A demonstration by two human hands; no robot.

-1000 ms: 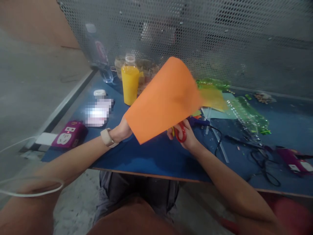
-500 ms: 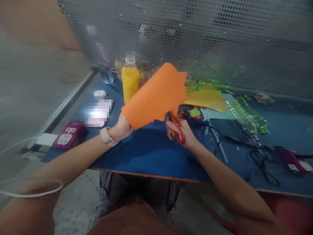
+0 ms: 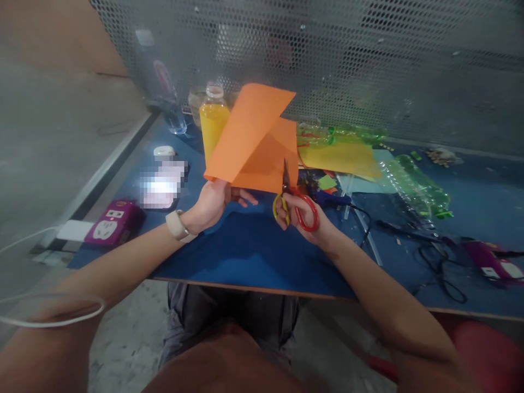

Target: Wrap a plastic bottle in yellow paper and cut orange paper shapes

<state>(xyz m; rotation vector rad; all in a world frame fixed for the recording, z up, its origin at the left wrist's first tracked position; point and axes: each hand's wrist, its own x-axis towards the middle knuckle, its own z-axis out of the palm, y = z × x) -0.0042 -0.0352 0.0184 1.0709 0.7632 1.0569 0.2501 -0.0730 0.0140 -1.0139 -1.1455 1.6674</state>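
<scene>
An orange sheet of paper [image 3: 249,125], curled over on itself, is held up above the blue table. My left hand [image 3: 216,202] grips its lower left corner, with the thumb behind the paper and the other fingers partly stretched out below it. In my right hand [image 3: 305,215] is a pair of scissors [image 3: 308,213] with one red and one yellow handle loop. Their dark blades point upward over the paper's lower right edge. Just behind the paper stands a bottle wrapped in yellow [image 3: 212,123], partly covered by the sheet.
On the left are a purple power socket [image 3: 112,224], a lit phone [image 3: 164,183] and a white case [image 3: 164,151]. A clear bottle [image 3: 176,117] stands behind them. Right of my hands lie yellow paper [image 3: 338,155], a green plastic bottle [image 3: 421,185] and black cables [image 3: 442,273]. Metal mesh [image 3: 335,65] rises behind.
The orange paper has turned and opened out from its roll, its fold now further left. The scissors' blades have come into full view, and my left fingers show below the paper.
</scene>
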